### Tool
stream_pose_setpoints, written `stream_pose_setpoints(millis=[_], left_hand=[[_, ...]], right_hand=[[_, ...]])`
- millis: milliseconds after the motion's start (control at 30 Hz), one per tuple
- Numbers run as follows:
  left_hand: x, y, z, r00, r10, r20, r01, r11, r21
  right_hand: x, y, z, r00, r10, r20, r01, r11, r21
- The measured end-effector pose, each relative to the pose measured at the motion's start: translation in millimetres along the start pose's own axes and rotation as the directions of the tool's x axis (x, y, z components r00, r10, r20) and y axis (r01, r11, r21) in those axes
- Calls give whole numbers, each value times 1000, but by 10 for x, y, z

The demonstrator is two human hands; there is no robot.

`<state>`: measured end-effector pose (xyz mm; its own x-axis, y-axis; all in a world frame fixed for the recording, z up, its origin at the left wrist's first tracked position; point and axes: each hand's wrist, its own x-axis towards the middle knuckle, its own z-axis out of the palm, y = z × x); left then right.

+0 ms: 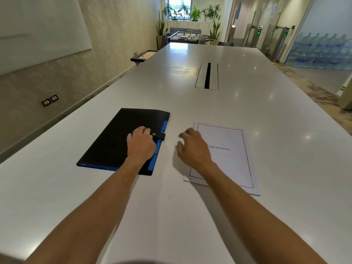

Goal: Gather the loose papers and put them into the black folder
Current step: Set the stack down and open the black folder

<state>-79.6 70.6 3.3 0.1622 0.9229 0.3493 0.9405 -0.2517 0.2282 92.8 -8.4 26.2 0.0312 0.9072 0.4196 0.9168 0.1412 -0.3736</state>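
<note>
Across the middle of the frame, one black folder is lying closed on the white table, with one stack of papers just right of it. Left hand is resting on the folder's strap, fingers curled, gripping nothing clearly. Right hand is hovering open over the papers' left edge.

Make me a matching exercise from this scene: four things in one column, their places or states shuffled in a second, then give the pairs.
Column one:
1. black folder with blue edge
2. white printed paper stack
3. left hand
4. right hand

Column two:
A. hanging over the near-left part of the papers, fingers spread
B. lying closed, strap snapped
C. resting on the folder by the snap strap
D. lying to the right of the folder on the white table

Pairs: 1-B, 2-D, 3-C, 4-A
</note>
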Motion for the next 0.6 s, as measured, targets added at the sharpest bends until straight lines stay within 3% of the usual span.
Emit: stream_pose_setpoints(millis=[133,433,600], left_hand=[[-34,-166,155,985,3,172,3,999,-36],[-28,-213,266,971,7,241,2,999,-39],[-32,-217,259,971,32,238,-22,999,-43]], right_hand=[[223,-311,407,997,-50,62,48,999,24],[466,-402,836,998,-61,33,66,986,-155],[568,-424,838,987,-127,100,151,948,-281]])
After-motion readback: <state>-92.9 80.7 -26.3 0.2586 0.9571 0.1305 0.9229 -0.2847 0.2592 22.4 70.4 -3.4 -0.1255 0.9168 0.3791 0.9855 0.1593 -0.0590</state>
